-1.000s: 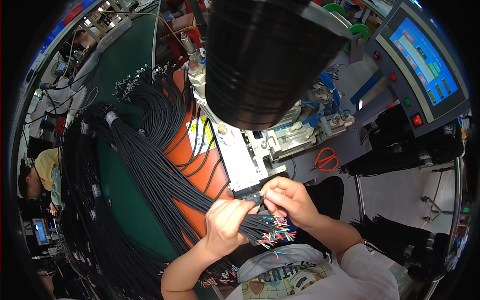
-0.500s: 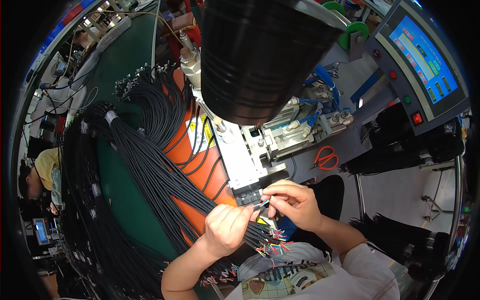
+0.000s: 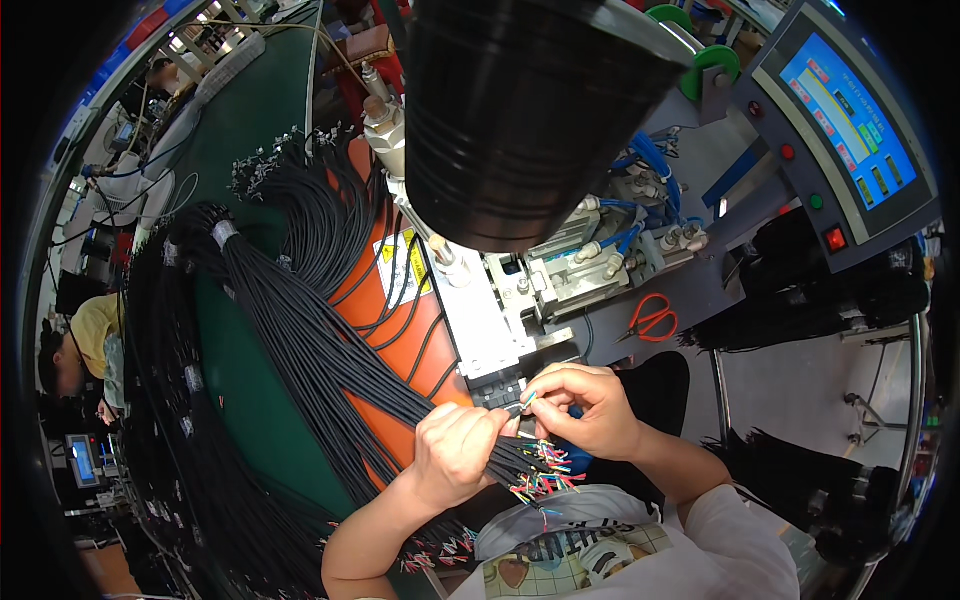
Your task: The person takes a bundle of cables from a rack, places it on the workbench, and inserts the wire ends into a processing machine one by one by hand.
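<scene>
The left hand pinches a black cable, the right hand its coloured wires between them; cable judged light, pliable (wires likely fragile), best gripped behind those wires.

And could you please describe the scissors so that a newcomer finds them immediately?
From the large screen panel at upper right, go down and left to the grey table top beyond the right hand. The scissors lie there; their red-orange looped handles set them apart from the silver machine parts nearby.

Both hands pinch what looks like a single colour-tipped cable near the metal machine
</scene>
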A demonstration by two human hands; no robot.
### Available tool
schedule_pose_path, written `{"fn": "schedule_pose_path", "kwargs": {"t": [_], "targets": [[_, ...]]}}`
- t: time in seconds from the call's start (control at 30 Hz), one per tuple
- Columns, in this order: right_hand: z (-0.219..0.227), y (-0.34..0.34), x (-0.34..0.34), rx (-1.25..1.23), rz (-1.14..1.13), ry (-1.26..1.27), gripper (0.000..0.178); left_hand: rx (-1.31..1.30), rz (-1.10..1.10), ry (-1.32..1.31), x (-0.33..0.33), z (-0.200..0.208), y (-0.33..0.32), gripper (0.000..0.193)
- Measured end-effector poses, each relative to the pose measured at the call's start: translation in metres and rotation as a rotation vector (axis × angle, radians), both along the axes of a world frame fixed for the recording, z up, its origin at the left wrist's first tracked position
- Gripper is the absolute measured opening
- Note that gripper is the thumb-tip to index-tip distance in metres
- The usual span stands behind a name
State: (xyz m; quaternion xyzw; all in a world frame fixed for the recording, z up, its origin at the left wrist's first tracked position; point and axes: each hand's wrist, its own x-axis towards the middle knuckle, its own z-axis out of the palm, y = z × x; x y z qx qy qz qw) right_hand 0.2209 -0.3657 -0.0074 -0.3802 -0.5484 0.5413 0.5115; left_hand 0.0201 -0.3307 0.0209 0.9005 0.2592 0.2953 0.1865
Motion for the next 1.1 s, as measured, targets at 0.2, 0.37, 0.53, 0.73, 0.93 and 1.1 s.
{"fn": "schedule_pose_path", "kwargs": {"t": [0.2,0.37,0.53,0.73,0.93,1.1], "targets": [[0.0,0.001,0.0,-0.159,0.078,0.151,0.01,0.018,0.041,0.012,0.001,-0.002,-0.002,0.025],[-0.001,-0.008,-0.014,0.033,-0.108,-0.014,0.006,0.02,0.109,-0.039,0.006,0.002,-0.004,0.02],[0.007,0.005,0.002,-0.087,0.031,-0.137,0.007,0.029,0.099,0.018,0.006,0.0,-0.005,0.023],[0.003,0.007,0.002,-0.193,0.038,-0.121,0.004,0.014,0.091,0.033,0.008,-0.001,-0.005,0.023],[0.002,0.005,-0.009,0.325,-0.23,-0.389,0.003,-0.017,0.096,0.033,0.009,-0.001,-0.005,0.02],[-0.004,0.004,-0.003,0.417,-0.267,-0.664,0.008,-0.052,0.11,0.141,0.005,0.009,-0.006,0.039]]}}
